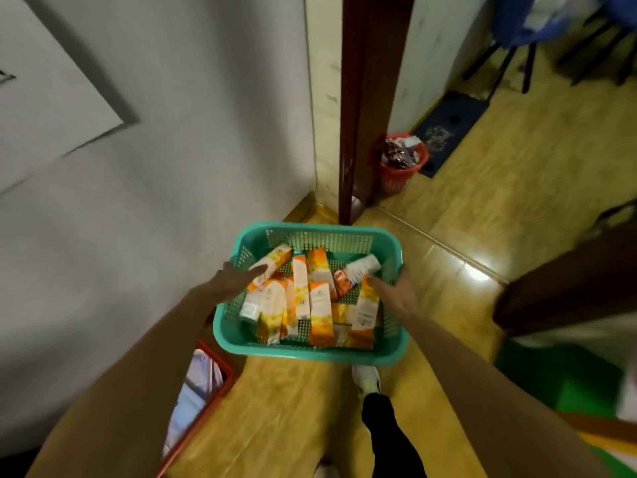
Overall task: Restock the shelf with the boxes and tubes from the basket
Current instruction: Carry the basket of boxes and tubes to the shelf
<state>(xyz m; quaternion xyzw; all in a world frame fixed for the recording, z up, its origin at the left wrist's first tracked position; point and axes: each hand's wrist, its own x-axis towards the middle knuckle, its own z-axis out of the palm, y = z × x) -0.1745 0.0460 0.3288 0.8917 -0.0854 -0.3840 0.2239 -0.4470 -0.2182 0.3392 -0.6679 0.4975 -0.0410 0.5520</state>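
Teal plastic basket [312, 353]: a perforated tub carried above the yellow floor [510, 174], one hand at each short side.
Boxes [320, 308]: orange-and-white cartons piled inside the basket, most lying lengthwise from its near wall to its far wall, some overlapping.
Tubes [358, 270]: a white tube lies slanted in the far right corner of the basket; another white one with a cap sits at the left wall.
Left hand [238, 279]: at the basket's left rim, thumb over the edge, fingers reaching inward and touching a slanted box [274, 262]; grip on the rim, though blur hides the fingers beneath.
Right hand [393, 291]: at the right rim, fingers curled over it into the basket, grip closed on the basket wall.
Floor: a red wastebasket [401, 170] stands by the dark wooden door frame [358, 108], with a dark blue mat [448, 129] beside it.
Lower left: a red-framed container [206, 391] stands against the grey wall [172, 132].
Below the basket: a white shoe [367, 379] and a black trouser leg [389, 436].
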